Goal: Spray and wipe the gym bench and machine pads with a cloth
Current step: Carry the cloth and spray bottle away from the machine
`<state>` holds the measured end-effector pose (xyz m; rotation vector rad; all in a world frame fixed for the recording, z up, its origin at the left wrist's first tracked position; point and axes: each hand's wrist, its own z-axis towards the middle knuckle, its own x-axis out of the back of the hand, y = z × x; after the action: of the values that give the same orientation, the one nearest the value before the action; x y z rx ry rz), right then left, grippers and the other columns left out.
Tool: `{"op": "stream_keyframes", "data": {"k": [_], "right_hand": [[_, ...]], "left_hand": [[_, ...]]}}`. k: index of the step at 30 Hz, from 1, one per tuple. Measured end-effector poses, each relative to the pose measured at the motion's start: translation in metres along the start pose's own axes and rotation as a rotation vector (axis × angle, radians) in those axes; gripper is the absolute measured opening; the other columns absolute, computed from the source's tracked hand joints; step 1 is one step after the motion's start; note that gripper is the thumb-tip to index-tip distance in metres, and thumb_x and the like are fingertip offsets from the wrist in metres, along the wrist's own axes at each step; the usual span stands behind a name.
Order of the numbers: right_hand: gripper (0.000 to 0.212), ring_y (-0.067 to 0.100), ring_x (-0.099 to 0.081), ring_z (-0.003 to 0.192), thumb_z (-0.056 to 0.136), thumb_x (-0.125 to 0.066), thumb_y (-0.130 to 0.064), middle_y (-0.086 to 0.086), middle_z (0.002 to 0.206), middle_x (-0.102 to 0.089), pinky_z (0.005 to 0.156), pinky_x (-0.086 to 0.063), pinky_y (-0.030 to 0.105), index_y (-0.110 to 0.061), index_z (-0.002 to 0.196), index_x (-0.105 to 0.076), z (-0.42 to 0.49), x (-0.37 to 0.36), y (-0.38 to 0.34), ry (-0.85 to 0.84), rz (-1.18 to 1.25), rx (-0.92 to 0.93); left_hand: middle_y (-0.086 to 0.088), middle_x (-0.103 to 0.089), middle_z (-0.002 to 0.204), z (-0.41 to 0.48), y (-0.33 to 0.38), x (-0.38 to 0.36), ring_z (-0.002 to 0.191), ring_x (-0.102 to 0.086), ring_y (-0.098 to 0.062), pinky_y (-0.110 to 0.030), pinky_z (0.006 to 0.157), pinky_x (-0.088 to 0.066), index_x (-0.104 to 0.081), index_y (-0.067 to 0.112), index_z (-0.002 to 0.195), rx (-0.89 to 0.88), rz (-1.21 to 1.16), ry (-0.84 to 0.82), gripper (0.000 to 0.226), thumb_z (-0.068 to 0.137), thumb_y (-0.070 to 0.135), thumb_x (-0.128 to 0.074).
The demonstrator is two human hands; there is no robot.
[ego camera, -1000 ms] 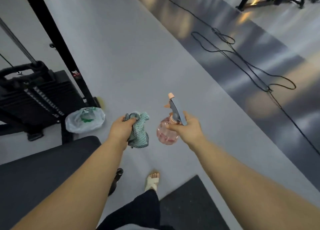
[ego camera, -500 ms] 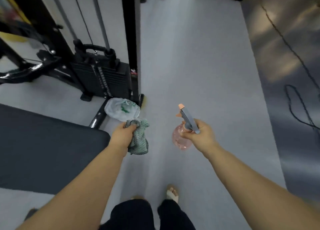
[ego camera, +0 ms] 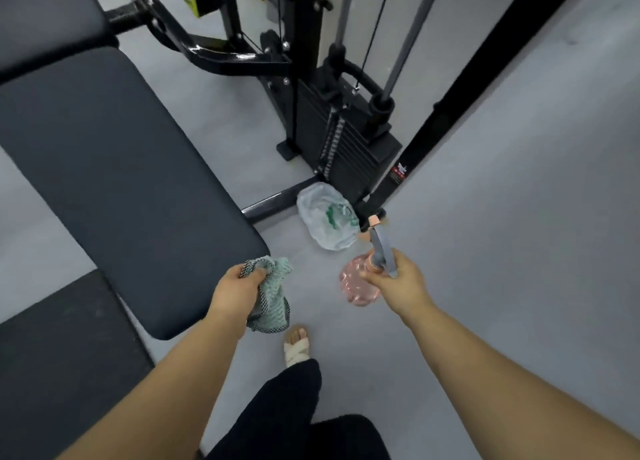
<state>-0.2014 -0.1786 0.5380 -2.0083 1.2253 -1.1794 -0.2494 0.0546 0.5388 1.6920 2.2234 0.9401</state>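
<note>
Bare grey floor (ego camera: 519, 269) is stretching wide along the right side, leaving free passage there. The long black bench pad (ego camera: 121, 182) is filling the left, lying open to reach from above. Ahead, a weight stack (ego camera: 346, 141) and a slanting black post (ego camera: 450, 106) are blocking the way. A crumpled plastic bag (ego camera: 327, 224) is lying on the floor between the pad's near corner and the post's foot.

Crumpled green mesh-edged cloth (ego camera: 275, 295), bunched, hanging just beside long black padded bench (ego camera: 114, 169); clear pink spray bottle (ego camera: 353, 286), grey trigger, seemingly near-upright, nozzle forward.
</note>
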Motion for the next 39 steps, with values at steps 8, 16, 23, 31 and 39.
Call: {"op": "stream_keyframes", "data": {"k": [8, 16, 23, 31, 39], "right_hand": [[0.028, 0.022, -0.057, 0.102, 0.079, -0.073, -0.008, 0.004, 0.106, -0.061, 0.088, -0.046, 0.033, -0.023, 0.097, -0.058, 0.134, -0.053, 0.026, -0.156, -0.053, 0.016], [0.029, 0.020, -0.058, 0.098, 0.079, -0.073, -0.008, 0.006, 0.108, -0.061, 0.089, -0.047, 0.034, -0.029, 0.086, -0.054, 0.262, -0.127, 0.120, -0.328, -0.232, 0.064], [0.025, 0.012, -0.050, 0.087, 0.081, -0.070, -0.009, -0.002, 0.102, -0.051, 0.072, -0.036, 0.022, -0.023, 0.089, -0.052, 0.357, -0.202, 0.213, -0.385, -0.428, 0.275], [0.016, 0.019, -0.054, 0.087, 0.087, -0.064, -0.021, 0.003, 0.106, -0.053, 0.071, -0.041, 0.029, -0.022, 0.090, -0.048, 0.451, -0.288, 0.274, -0.404, -0.556, 0.449], [0.018, 0.017, -0.050, 0.090, 0.091, -0.055, -0.023, -0.010, 0.097, -0.046, 0.068, -0.035, 0.018, -0.018, 0.108, -0.054, 0.489, -0.323, 0.287, -0.395, -0.518, 0.454]], "left_hand": [[-0.007, -0.064, 0.106, 0.093, -0.006, -0.055, 0.098, -0.061, -0.027, -0.043, 0.091, -0.050, -0.056, 0.016, 0.116, 0.045, -0.094, 0.069, 0.026, 0.091, 0.025, -0.059], [-0.005, -0.068, 0.097, 0.208, -0.094, -0.134, 0.089, -0.064, -0.023, -0.037, 0.085, -0.052, -0.060, 0.017, 0.108, 0.135, -0.173, 0.127, 0.019, 0.091, 0.024, -0.059], [-0.006, -0.066, 0.103, 0.322, -0.177, -0.183, 0.095, -0.062, -0.026, -0.033, 0.084, -0.051, -0.057, 0.019, 0.108, 0.180, -0.162, 0.205, 0.023, 0.088, 0.028, -0.061], [-0.010, -0.060, 0.120, 0.440, -0.209, -0.181, 0.110, -0.055, -0.029, -0.030, 0.088, -0.041, -0.052, 0.013, 0.127, 0.054, 0.047, 0.393, 0.037, 0.091, 0.020, -0.056], [-0.003, -0.061, 0.112, 0.473, -0.225, -0.186, 0.093, -0.053, -0.018, -0.024, 0.078, -0.039, -0.056, 0.017, 0.121, -0.013, -0.062, 0.443, 0.032, 0.090, 0.024, -0.058]]}}
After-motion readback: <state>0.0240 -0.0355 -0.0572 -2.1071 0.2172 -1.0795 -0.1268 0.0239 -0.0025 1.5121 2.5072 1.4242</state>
